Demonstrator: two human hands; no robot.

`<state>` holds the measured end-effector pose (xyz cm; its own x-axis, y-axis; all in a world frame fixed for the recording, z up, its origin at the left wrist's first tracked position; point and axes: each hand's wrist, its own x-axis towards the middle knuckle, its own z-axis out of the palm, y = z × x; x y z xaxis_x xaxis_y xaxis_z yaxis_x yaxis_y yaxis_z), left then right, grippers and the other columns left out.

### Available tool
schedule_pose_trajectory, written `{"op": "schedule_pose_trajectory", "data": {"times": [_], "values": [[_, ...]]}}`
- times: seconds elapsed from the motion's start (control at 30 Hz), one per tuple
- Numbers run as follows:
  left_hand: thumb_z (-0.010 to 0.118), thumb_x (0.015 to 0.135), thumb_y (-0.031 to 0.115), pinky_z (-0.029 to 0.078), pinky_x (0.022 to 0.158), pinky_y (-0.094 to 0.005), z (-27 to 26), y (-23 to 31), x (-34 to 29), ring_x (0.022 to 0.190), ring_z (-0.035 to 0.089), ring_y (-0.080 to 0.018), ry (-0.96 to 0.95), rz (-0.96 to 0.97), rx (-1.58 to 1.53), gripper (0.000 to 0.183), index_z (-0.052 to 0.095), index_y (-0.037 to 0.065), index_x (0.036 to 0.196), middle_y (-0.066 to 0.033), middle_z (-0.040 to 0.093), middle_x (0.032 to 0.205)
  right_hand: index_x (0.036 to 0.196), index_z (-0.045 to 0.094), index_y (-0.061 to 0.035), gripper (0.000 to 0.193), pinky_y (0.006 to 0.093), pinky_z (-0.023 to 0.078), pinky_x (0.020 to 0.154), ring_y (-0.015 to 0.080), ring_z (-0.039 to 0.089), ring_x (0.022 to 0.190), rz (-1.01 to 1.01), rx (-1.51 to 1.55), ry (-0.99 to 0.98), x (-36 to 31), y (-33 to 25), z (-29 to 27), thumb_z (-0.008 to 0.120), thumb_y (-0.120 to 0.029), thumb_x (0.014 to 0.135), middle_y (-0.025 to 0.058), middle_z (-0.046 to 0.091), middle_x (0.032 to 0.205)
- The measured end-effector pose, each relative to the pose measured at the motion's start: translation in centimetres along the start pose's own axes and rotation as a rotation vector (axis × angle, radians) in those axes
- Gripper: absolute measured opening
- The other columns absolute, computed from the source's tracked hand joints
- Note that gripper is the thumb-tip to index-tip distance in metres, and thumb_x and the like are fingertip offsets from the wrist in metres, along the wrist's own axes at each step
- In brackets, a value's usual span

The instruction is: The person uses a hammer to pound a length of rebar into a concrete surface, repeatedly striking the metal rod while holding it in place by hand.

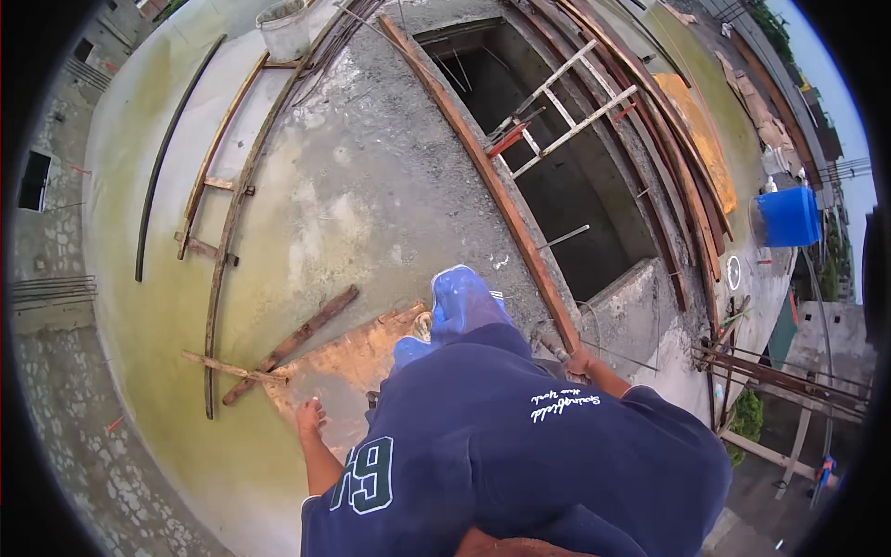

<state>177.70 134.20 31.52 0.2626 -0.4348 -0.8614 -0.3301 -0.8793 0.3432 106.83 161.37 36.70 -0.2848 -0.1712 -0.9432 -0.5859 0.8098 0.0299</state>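
Observation:
My right hand (581,362) is closed on the near end of a long reddish-brown wooden beam (492,186). That beam runs away from me along the left edge of a rectangular opening (575,223) in the concrete. My left hand (312,416) hangs at my left side, its fingers loosely bent, with nothing visible in it. Just beyond it lies a worn plywood sheet (343,367) smeared with cement. A short dark plank (311,332) and a thin stick (232,369) cross at the sheet's left edge.
A pale ladder (575,125) leans out of the opening. Long boards (664,121) lie along its right side. Timber frames (223,186) rest on the wet concrete slab (325,223) at left. A whitish bucket (283,32) stands at the far left, a blue container (789,216) at right.

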Motion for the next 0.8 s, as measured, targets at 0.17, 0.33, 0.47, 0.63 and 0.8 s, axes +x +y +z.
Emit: {"op": "schedule_pose_trajectory", "data": {"times": [0.17, 0.33, 0.47, 0.63, 0.8], "values": [[0.056, 0.096, 0.036, 0.050, 0.061, -0.0401, 2.9, 10.1, 4.8, 0.078, 0.060, -0.0206, -0.110, -0.015, 0.103, 0.029, 0.059, 0.012, 0.112, -0.0035, 0.061, 0.096, 0.077, 0.077, -0.0104, 0.028, 0.0413, 0.052, 0.069, 0.0244, 0.068, 0.075, 0.027, 0.062, -0.112, 6.2, -6.6, -4.1, 0.068, -0.036, 0.078, 0.0090, 0.074, 0.083], [0.059, 0.096, 0.034, 0.053, 0.072, -0.0433, 2.0, 20.7, 14.9, 0.084, 0.063, -0.0251, -0.218, -0.004, 0.177, 0.036, 0.057, 0.007, 0.120, -0.0078, 0.064, 0.105, 0.080, 0.077, -0.0087, 0.018, 0.0433, 0.053, 0.073, 0.0251, 0.069, 0.078, 0.062, 0.018, -0.157, 8.3, -16.9, -15.7, 0.070, -0.024, 0.073, 0.0109, 0.073, 0.083], [0.062, 0.093, 0.032, 0.055, 0.073, -0.0368, -0.7, 31.9, 14.1, 0.093, 0.066, -0.0252, -0.073, 0.323, 0.527, 0.051, 0.053, -0.002, 0.131, -0.0153, 0.064, 0.117, 0.081, 0.076, -0.0082, 0.018, 0.0432, 0.053, 0.072, 0.0251, 0.069, 0.079, 0.067, -0.131, -0.133, 11.9, -26.0, -24.8, 0.070, -0.023, 0.072, 0.0109, 0.072, 0.083], [0.065, 0.091, 0.033, 0.055, 0.070, -0.0393, 1.4, 45.7, 15.9, 0.095, 0.066, -0.0261, 0.042, 0.190, -0.036, 0.059, 0.050, 0.001, 0.138, -0.0177, 0.064, 0.117, 0.093, 0.075, 0.0015, 0.034, 0.0441, 0.053, 0.081, 0.0305, 0.071, 0.089, 0.011, 0.042, 0.100, 15.7, -37.0, -36.8, 0.070, -0.029, 0.077, 0.0193, 0.073, 0.091], [0.066, 0.090, 0.033, 0.054, 0.068, -0.0396, -3.1, 48.2, 20.4, 0.089, 0.067, -0.0253, -0.038, 0.052, 0.012, 0.058, 0.051, 0.002, 0.136, -0.0158, 0.065, 0.110, 0.100, 0.071, 0.0079, 0.058, 0.0435, 0.050, 0.092, 0.0364, 0.070, 0.099, -0.054, 0.104, 0.346, 15.4, -53.9, -46.0, 0.052, -0.047, 0.095, 0.0251, 0.071, 0.094]]}}
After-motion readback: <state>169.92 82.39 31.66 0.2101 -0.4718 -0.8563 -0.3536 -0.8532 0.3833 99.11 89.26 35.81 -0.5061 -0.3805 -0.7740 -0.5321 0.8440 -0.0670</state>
